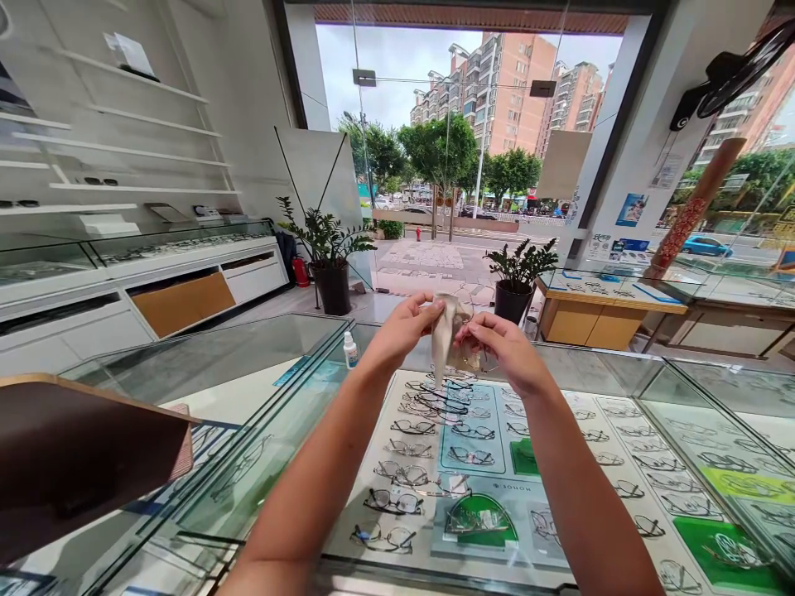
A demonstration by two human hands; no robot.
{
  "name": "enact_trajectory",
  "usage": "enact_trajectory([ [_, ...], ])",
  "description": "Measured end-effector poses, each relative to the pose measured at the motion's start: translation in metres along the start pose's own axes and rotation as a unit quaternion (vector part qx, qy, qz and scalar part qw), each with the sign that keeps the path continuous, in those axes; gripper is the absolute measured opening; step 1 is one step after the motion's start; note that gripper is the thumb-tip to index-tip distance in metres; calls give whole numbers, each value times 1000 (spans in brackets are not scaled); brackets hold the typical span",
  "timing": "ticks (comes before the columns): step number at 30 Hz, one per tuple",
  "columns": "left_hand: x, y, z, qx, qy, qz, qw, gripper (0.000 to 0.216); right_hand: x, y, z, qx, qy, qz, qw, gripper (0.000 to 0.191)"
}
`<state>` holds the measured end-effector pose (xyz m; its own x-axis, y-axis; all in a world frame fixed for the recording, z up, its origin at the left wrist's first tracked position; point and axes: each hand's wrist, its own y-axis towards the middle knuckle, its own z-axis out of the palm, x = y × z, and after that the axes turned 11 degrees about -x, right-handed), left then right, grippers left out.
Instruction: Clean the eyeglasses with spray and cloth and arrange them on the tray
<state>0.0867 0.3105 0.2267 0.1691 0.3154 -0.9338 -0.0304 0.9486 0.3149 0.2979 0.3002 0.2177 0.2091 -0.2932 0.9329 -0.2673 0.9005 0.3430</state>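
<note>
Together, just above a glass-topped display counter, we hold a soft beige fabric cloth between our two hands, its long tail hanging nearly straight down. Our left hand is the nearer to that hanging length; the left grip is closed, thumb and fingertips pinched on the cloth's upper edge. Our right hand faces it from just beyond the cloth's right side, its grip drawn close on what looks like a thin-rimmed pair of eyeglasses, partly hidden and too small to trace fully. Below the cloth, rows of dark-rimmed spectacles line the display, while a small white plastic bottle with a blue label stands left of our hands.
</note>
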Motion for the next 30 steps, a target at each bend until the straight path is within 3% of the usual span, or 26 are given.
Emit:
enact_trajectory([
  [12, 17, -10, 25, 24, -82, -3, 996, 55, 0, 3, -7, 33, 10, 18, 999, 34],
  [24, 7, -26, 25, 55, -138, -38, 988, 51, -16, 9, -3, 73, 32, 25, 996, 33],
  [27, 8, -25, 22, 39, -128, -21, 991, 48, -21, 10, 1, 57, 57, 32, 996, 41],
  [30, 12, -24, 24, -17, -104, 13, 994, 51, -26, 10, 6, 45, 65, 23, 997, 41],
])
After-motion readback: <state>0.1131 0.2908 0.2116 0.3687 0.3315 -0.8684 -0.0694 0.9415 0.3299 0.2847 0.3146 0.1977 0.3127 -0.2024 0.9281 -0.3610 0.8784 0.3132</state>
